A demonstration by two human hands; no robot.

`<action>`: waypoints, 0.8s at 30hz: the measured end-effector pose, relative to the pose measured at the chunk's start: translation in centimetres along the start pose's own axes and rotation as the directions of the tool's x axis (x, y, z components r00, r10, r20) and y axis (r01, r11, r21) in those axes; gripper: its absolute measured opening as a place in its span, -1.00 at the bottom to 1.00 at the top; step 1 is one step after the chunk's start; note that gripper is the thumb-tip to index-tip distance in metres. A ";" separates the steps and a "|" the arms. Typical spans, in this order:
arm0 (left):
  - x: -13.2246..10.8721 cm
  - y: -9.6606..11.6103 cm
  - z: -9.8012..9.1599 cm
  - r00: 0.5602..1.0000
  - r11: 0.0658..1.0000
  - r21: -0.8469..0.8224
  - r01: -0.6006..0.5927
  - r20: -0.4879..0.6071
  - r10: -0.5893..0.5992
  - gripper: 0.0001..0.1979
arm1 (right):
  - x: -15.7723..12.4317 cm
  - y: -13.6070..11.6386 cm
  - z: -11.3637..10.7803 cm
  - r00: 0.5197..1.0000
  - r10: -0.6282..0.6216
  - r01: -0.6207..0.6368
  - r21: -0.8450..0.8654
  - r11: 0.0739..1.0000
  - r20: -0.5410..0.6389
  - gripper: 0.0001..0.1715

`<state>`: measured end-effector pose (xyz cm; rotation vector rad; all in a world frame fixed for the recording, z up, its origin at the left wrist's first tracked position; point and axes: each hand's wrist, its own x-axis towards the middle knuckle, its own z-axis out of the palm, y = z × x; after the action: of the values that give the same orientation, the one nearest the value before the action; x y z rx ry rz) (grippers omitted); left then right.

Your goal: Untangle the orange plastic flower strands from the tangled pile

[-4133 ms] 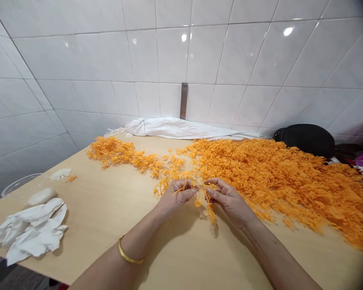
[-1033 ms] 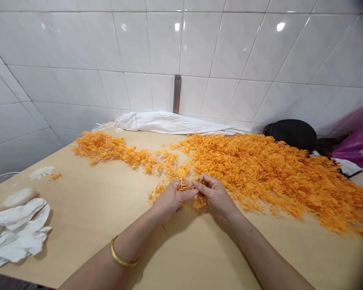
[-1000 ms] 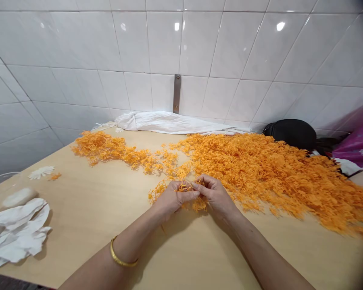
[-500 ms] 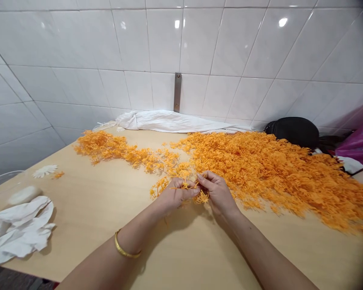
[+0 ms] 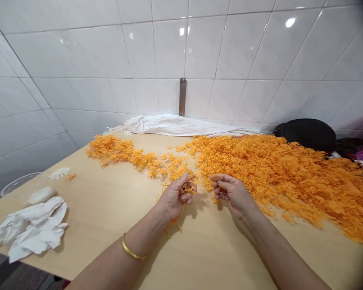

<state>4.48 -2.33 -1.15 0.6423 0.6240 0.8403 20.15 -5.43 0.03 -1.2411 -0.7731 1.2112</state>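
My left hand (image 5: 176, 196), with a gold bangle on its wrist, is closed round some thin orange strands that stick out past the fingers and hang below the palm. To its right, my right hand (image 5: 232, 194) has thumb and forefinger pinched together, the other fingers curled; whatever it may hold is too small to name. A gap separates the two hands. A big heap of orange frilly pieces (image 5: 278, 173) lies behind and right of my right hand. A thinner band of the same orange pieces (image 5: 117, 151) runs leftward behind my left hand.
On the left of the wooden table (image 5: 109, 209) are a crumpled white cloth (image 5: 38, 229), a white oval object (image 5: 42, 195) and a white flower-like piece (image 5: 59, 173). A long white cloth (image 5: 169, 124) lies along the tiled wall. A black pouch (image 5: 308, 133) stands at back right.
My hands have come apart, the right one moving to the right. Orange strands stay in my left hand. The whole view has shifted slightly.
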 end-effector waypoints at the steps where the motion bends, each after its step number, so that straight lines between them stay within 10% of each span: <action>1: 0.1 0.0 0.0 0.999 1.000 -0.027 -0.013 -0.039 0.012 -0.69 | -0.1 0.1 0.2 0.999 0.003 -0.003 -0.014 1.000 0.044 -0.86; 6: 0.5 -0.5 -0.1 0.993 0.993 -0.117 -0.026 -0.120 0.012 -0.68 | -1.5 0.6 1.6 0.942 -0.187 0.268 -0.288 0.919 0.278 -0.82; 11: 0.8 -1.0 -0.1 0.990 0.992 -0.128 0.007 -0.137 -0.025 -0.66 | -2.3 1.7 3.1 0.899 -0.371 0.436 -0.543 0.717 0.232 -0.85; 20: 0.1 -1.3 0.8 0.995 0.997 0.027 0.078 -0.058 -0.076 -0.59 | -1.1 3.1 3.4 0.901 -0.146 0.275 -0.276 0.921 0.409 -0.75; 24: 0.1 -1.4 0.4 0.994 0.991 0.129 0.033 -0.107 -0.019 -0.57 | -1.3 2.8 3.2 0.896 -0.233 0.341 -0.250 0.906 0.377 -0.72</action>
<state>5.45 -3.07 -1.97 0.7099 0.7867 0.8172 16.10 -6.10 -1.70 -1.1222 -1.4021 1.0925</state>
